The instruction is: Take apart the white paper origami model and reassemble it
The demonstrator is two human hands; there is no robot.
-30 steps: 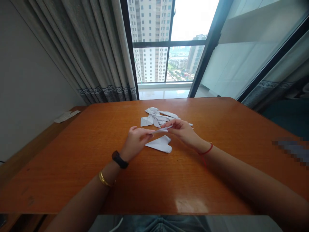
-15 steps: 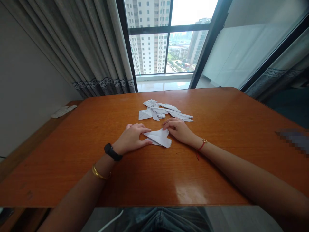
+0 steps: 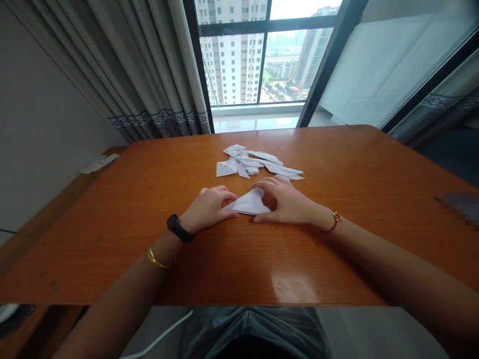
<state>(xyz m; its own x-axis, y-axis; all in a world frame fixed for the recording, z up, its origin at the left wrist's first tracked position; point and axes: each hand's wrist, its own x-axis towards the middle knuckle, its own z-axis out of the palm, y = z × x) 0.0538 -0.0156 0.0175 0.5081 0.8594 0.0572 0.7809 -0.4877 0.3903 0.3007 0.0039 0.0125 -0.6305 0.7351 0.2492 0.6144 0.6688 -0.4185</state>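
Observation:
A folded white paper point(image 3: 248, 203) lies on the wooden table, its narrow point to the left and its wider end to the right. My left hand point(image 3: 211, 207) pinches the pointed end between thumb and fingers. Around the wider end curves my right hand point(image 3: 282, 202), thumb at the near edge and fingers at the far edge, gripping the paper. Just beyond both hands is a loose pile of folded white paper pieces point(image 3: 250, 162).
The brown table point(image 3: 232, 269) reaches toward a window point(image 3: 262, 70). More white paper point(image 3: 99, 163) lies on a ledge at the left. A blurred dark object point(image 3: 458, 207) rests near the table's right edge. Grey curtains point(image 3: 149, 65) hang at the back left.
The folded paper has turned so its near edge runs more level, and its flaps lie closer together. My right hand has moved from the far corner to span the paper's right end.

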